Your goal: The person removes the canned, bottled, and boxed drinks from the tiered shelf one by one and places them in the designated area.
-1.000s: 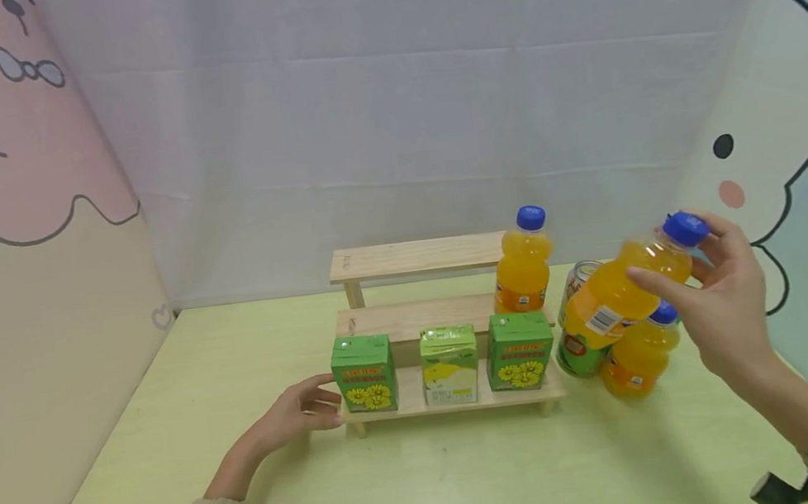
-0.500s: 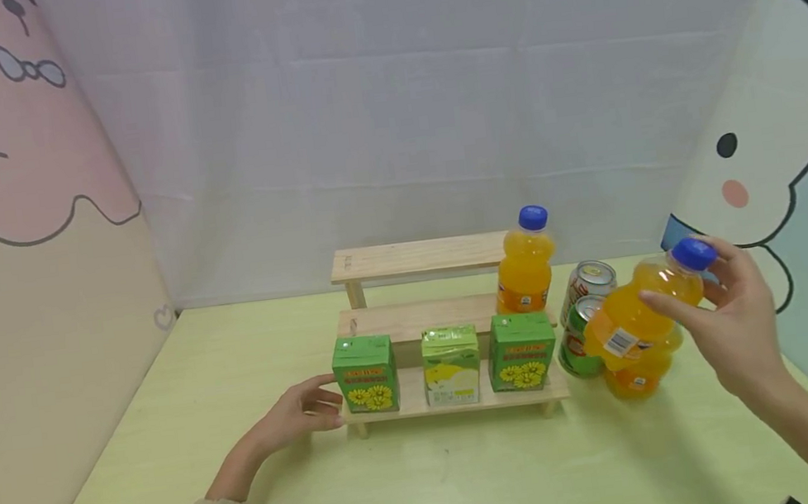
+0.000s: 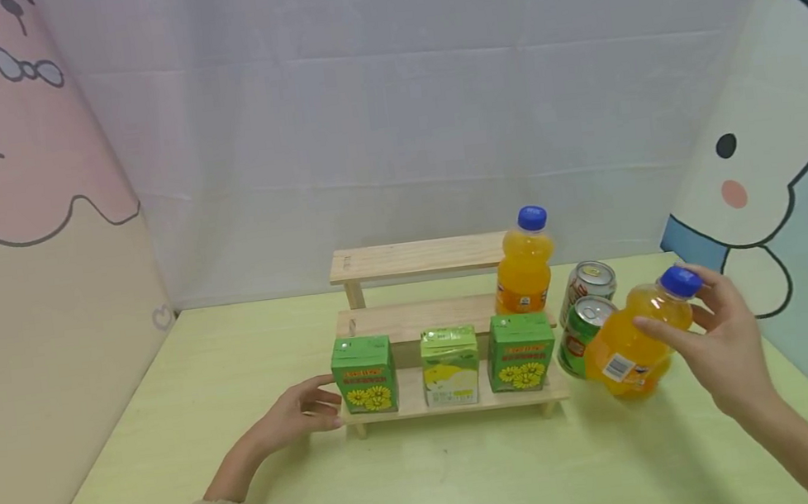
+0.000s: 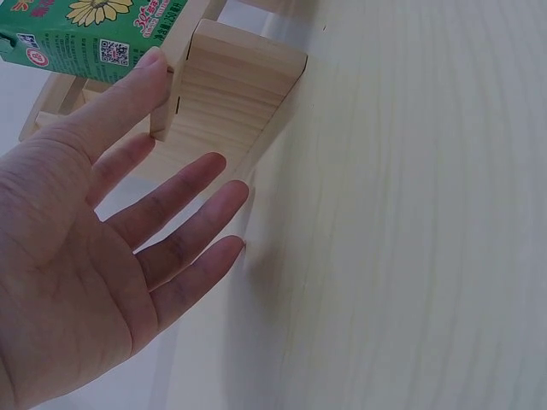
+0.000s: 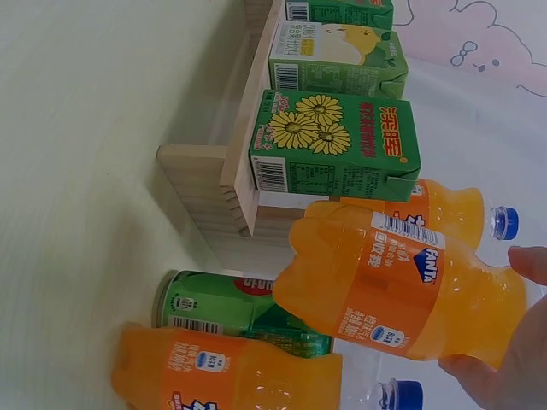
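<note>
My right hand [image 3: 728,340] grips a Fanta bottle [image 3: 638,333] of orange drink near its blue cap. The bottle is tilted, its base toward the lower left, in front of a second Fanta bottle [image 5: 231,371], which it mostly hides in the head view. My left hand [image 3: 303,413] rests beside the left end of a stepped wooden rack [image 3: 411,315]. In the left wrist view its thumb touches the end of the lowest board [image 4: 175,81], with the other fingers extended loosely. On that board stand two green juice boxes [image 3: 364,377] [image 3: 520,355] and a paler juice box [image 3: 450,367].
Another Fanta bottle [image 3: 524,267] stands upright on the middle board's right end. A green can [image 3: 584,339] and a silver-topped can [image 3: 590,281] stand right of the rack on the table [image 3: 431,490]. White cloth [image 3: 389,121] hangs behind; printed panels flank both sides.
My right hand has lowered the tilted bottle toward the table, uncovering both cans from the head camera. The left hand and the rack have stayed in place.
</note>
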Demonstrator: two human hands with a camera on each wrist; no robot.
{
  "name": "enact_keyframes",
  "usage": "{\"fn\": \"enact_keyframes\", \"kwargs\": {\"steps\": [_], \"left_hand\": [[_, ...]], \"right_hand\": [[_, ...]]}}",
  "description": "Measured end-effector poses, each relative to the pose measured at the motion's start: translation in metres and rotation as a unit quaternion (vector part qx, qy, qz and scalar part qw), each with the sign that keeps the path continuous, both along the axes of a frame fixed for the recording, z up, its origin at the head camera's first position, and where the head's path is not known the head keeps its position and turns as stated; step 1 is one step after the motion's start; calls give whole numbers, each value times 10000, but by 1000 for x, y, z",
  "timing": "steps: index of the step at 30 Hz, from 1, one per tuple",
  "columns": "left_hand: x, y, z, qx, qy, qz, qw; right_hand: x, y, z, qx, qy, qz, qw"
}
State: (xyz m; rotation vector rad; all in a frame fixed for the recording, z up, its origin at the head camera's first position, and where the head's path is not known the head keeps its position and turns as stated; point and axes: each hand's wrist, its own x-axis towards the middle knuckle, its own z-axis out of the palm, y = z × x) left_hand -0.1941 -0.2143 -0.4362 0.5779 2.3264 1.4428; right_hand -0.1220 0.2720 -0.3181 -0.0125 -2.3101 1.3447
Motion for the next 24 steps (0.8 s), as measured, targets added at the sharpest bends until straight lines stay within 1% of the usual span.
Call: {"fn": "enact_keyframes", "kwargs": {"steps": [5, 10, 19, 24], "left_hand": [[1, 0, 1, 30, -22, -8, 10000], [1, 0, 1, 50, -48, -9, 10000], [1, 0, 0, -40, -48, 25, 10000], [1, 0, 1, -8, -82, 23, 10000]], "right_hand": [[0, -3, -10, 8, -56, 50, 10000], [-1, -5, -17, -76, 52, 158, 9998], [1, -9, -30, 151, -80, 287, 9994], [0, -13, -34, 213, 25, 387, 9990]]}}
